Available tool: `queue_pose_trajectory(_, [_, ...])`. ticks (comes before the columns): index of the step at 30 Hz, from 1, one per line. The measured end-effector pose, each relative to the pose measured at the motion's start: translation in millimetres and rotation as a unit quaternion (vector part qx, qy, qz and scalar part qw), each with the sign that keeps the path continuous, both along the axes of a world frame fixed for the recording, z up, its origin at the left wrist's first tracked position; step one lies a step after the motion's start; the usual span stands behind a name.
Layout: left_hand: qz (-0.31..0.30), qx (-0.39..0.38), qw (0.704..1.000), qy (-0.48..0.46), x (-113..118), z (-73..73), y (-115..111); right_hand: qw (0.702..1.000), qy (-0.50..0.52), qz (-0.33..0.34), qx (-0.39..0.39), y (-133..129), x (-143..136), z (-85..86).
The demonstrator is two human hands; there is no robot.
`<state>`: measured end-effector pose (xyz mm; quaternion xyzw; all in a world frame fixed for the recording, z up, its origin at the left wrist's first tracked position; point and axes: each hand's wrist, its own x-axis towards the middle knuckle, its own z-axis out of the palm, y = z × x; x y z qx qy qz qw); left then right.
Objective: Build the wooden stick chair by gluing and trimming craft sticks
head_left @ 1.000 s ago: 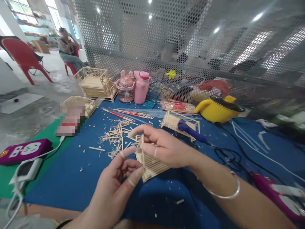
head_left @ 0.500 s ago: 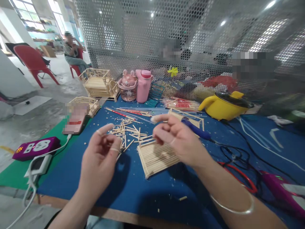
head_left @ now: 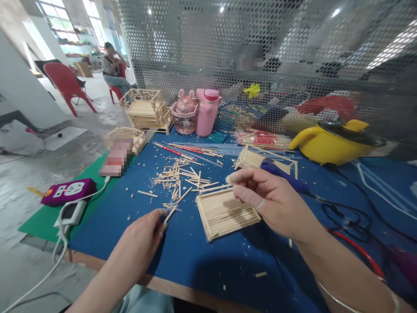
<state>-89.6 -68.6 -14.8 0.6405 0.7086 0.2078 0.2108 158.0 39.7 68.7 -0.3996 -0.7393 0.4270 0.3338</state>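
Near the table's front left, my left hand (head_left: 143,239) is closed, with thumb and forefinger pinching a short wooden stick (head_left: 170,214) beside the pile of cut sticks (head_left: 176,176). A flat panel of wooden sticks (head_left: 224,213) lies on the blue tabletop, a raised rail along its far edge. My right hand (head_left: 270,198) hovers over that panel's right end, fingers bent, a gap between forefinger and thumb; I see nothing held in it. Just behind this hand lies a blue-handled tool with a cord (head_left: 283,174), partly covering another stick frame (head_left: 249,158).
Stick models (head_left: 146,108), a pink jar (head_left: 184,115) and a pink bottle (head_left: 207,115) stand at the back. A yellow pot (head_left: 329,145) is at right, near black cables (head_left: 342,208). A phone (head_left: 116,158) and a purple power strip (head_left: 68,191) lie left. Behind stands perforated metal mesh (head_left: 195,39).
My left hand has come down to the table and pinched a short stick. My right hand stays over the panel's right end. The view has shifted, so the scene sits farther right.
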Motion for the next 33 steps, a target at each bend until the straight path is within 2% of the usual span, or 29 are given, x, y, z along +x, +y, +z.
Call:
queue_pose_trajectory(2, [0.039, 0.052, 0.994, -0.084, 6.3, 5.8, -0.5, 0.998, 0.054, -0.037, 0.023, 2.2, 7.0, 8.6])
queue_pose_trajectory(5, [0.093, 0.169, 0.949, -0.248, 27.9, 22.4, -0.3, 0.983, 0.151, -0.083, 0.058, 0.4, 13.3, 18.0])
queue_pose_trajectory(7, [0.089, 0.212, 0.924, -0.306, 47.3, 33.3, -0.1, 0.989, 0.137, -0.048, 0.024, -7.7, 9.0, 15.7])
queue_pose_trajectory(9, [0.054, 0.206, 0.912, -0.351, 65.1, 39.3, 0.3, 0.994, 0.072, 0.036, -0.073, -20.0, -1.6, 6.4])
queue_pose_trajectory(11, [0.037, 0.189, 0.903, -0.384, 76.4, 39.1, 0.6, 0.986, 0.044, 0.094, -0.132, -31.9, -13.6, -5.0])
queue_pose_trajectory(14, [0.033, 0.193, 0.904, -0.379, 79.2, 32.0, 0.6, 0.979, 0.068, 0.098, -0.167, -40.0, -23.9, -13.4])
queue_pose_trajectory(18, [0.006, 0.191, 0.916, -0.352, 70.0, 20.6, 2.6, 0.978, 0.108, 0.091, -0.153, -27.6, -18.5, -4.3])
queue_pose_trajectory(21, [-0.001, 0.201, 0.930, -0.308, 65.7, 10.7, 6.4, 0.975, 0.163, 0.039, -0.147, -10.5, -8.8, 3.2])
queue_pose_trajectory(23, [0.000, 0.197, 0.946, -0.257, 65.5, 4.0, 8.7, 0.969, 0.180, -0.002, -0.171, -1.2, -5.9, 1.9])
queue_pose_trajectory(27, [0.000, 0.085, 0.974, -0.209, 68.5, -4.4, 12.3, 0.953, 0.077, 0.031, -0.290, 6.0, -14.3, -14.2])
queue_pose_trajectory(30, [0.005, 0.027, 0.972, -0.233, 70.6, -5.7, 13.8, 0.950, 0.033, 0.052, -0.308, 5.1, -24.1, -27.6])
queue_pose_trajectory(33, [0.011, 0.003, 0.967, -0.256, 71.5, -5.9, 14.6, 0.949, -0.003, 0.063, -0.310, 4.0, -29.6, -35.6])
